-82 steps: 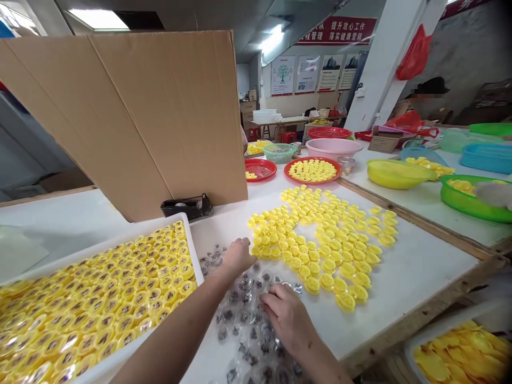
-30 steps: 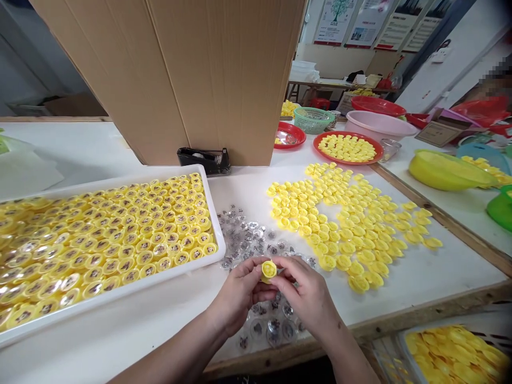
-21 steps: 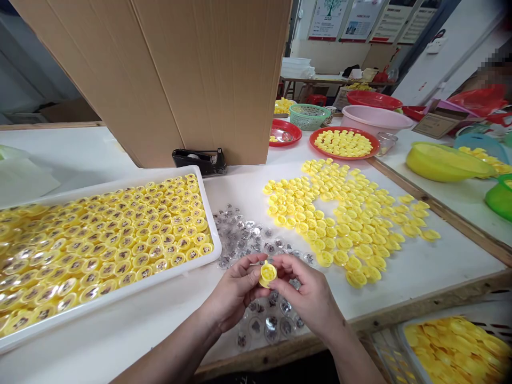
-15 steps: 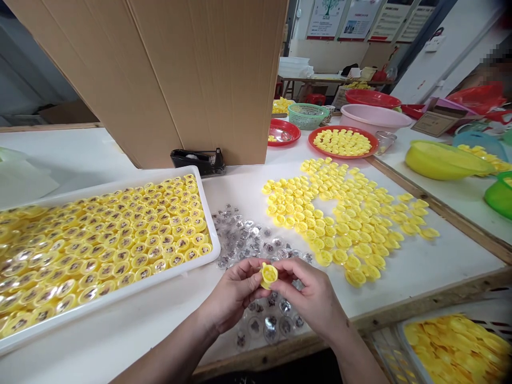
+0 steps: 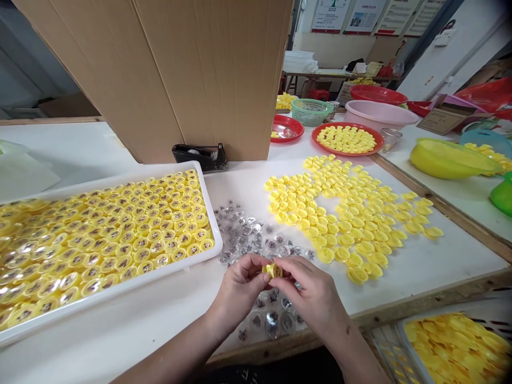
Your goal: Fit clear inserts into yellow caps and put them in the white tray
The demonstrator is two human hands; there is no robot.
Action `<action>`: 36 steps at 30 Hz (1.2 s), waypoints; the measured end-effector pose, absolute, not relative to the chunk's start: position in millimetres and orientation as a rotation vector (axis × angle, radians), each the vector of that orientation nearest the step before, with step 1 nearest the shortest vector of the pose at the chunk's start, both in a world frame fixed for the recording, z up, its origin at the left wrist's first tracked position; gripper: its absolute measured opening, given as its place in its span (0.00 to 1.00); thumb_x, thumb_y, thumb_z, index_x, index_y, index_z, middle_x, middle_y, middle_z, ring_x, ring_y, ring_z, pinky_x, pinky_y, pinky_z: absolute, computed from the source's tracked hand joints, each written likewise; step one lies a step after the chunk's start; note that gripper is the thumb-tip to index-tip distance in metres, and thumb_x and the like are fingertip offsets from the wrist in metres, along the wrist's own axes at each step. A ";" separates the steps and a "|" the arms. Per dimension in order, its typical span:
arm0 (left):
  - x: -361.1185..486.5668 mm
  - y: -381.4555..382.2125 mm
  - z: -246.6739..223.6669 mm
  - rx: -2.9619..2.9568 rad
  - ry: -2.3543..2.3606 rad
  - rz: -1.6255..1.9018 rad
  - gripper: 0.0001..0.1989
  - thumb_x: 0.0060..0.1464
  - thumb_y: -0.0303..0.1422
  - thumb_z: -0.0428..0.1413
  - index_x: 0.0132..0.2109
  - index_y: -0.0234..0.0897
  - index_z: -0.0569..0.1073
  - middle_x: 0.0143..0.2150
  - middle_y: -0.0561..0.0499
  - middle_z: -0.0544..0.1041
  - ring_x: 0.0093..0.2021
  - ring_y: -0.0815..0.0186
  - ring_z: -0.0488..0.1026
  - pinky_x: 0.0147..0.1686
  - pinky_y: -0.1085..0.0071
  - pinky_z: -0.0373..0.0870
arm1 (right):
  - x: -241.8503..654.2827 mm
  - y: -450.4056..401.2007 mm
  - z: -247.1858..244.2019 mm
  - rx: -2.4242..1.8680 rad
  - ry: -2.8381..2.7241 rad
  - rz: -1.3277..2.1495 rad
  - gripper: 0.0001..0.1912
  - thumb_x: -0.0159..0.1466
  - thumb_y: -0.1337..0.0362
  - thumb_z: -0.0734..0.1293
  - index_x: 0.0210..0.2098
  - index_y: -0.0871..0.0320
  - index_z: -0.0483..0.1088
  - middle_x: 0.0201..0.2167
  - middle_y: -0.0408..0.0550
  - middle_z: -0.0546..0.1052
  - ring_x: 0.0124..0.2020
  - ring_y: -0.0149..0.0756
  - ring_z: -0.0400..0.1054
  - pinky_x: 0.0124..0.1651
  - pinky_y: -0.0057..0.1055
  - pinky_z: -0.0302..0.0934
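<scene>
While a white tray point(image 5: 209, 205) packed with yellow cups bearing dark-printed faces fills the left of the table, a black tape dispenser point(image 5: 202, 161) sits just beyond its far right corner, at the foot of an upright cardboard sheet point(image 5: 200, 69). Next come clear printed discs point(image 5: 272, 320), scattered from beside the tray to beneath the hands. Above them, the left hand point(image 5: 236, 288) pinches a small yellow cup point(image 5: 273, 270) between thumb and fingers near the table's front edge. The cup is tipped sideways, a dark-printed face turned rightward; the right hand point(image 5: 306, 280) pinches that side, its fingertips meeting the left hand's around it.

It looks like thin moulded plastic: probably very light, fairly stiff, slick where it shines. The rim seems the surest hold, with fingertips at opposite sides; hard pressure on the printed face might scuff or dent it.

Further right lie loose yellow cups point(image 5: 362, 248), close-set, many touching, with a red plate point(image 5: 347, 153) of similar pieces behind them.
</scene>
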State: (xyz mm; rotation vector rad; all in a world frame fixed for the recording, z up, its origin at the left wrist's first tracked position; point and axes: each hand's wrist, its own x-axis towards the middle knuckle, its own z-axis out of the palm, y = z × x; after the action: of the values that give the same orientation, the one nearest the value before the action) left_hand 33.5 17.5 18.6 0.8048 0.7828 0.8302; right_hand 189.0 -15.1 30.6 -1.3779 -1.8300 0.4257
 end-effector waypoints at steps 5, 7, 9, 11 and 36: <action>31.4 12.9 23.9 0.770 0.773 0.819 0.22 0.47 0.38 0.63 0.48 0.37 0.70 0.42 0.48 0.77 0.40 0.66 0.73 0.44 0.68 0.70 | 186.4 -15.3 35.0 -1.392 -1.860 0.355 0.09 0.64 0.67 0.63 0.44 0.53 0.70 0.36 0.48 0.75 0.37 0.38 0.71 0.38 0.32 0.68; 30.5 11.8 25.5 0.765 0.769 0.818 0.22 0.48 0.38 0.62 0.49 0.36 0.69 0.45 0.46 0.76 0.44 0.63 0.73 0.47 0.66 0.69 | 182.2 -15.8 33.9 -1.405 -1.892 0.278 0.10 0.65 0.68 0.61 0.45 0.55 0.69 0.36 0.49 0.74 0.37 0.39 0.70 0.39 0.34 0.67; 30.0 12.2 25.4 0.778 0.779 0.822 0.22 0.48 0.37 0.63 0.49 0.35 0.68 0.45 0.45 0.76 0.45 0.63 0.72 0.46 0.68 0.68 | 176.1 -17.0 31.9 -1.426 -1.919 0.216 0.12 0.66 0.70 0.59 0.46 0.56 0.69 0.37 0.51 0.73 0.38 0.40 0.70 0.41 0.35 0.67; 29.6 14.0 23.7 0.779 0.802 0.830 0.22 0.46 0.35 0.64 0.47 0.35 0.67 0.41 0.47 0.76 0.41 0.65 0.73 0.42 0.71 0.67 | 170.4 -18.4 30.1 -1.443 -1.923 0.206 0.13 0.66 0.72 0.57 0.47 0.57 0.68 0.37 0.51 0.72 0.39 0.40 0.69 0.42 0.36 0.66; 9.4 20.1 23.4 1.613 1.000 0.758 0.09 0.52 0.35 0.58 0.38 0.34 0.76 0.32 0.49 0.76 0.32 0.66 0.72 0.32 0.73 0.68 | 172.9 -26.0 4.9 -1.382 -1.271 1.028 0.09 0.59 0.57 0.69 0.36 0.56 0.72 0.32 0.45 0.76 0.33 0.36 0.70 0.35 0.26 0.66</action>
State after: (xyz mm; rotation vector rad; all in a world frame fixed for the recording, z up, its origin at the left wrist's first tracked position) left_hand 9.4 20.1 23.4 1.6128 1.0004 0.7581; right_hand 172.9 -26.0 4.9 -1.3824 -1.2709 1.0285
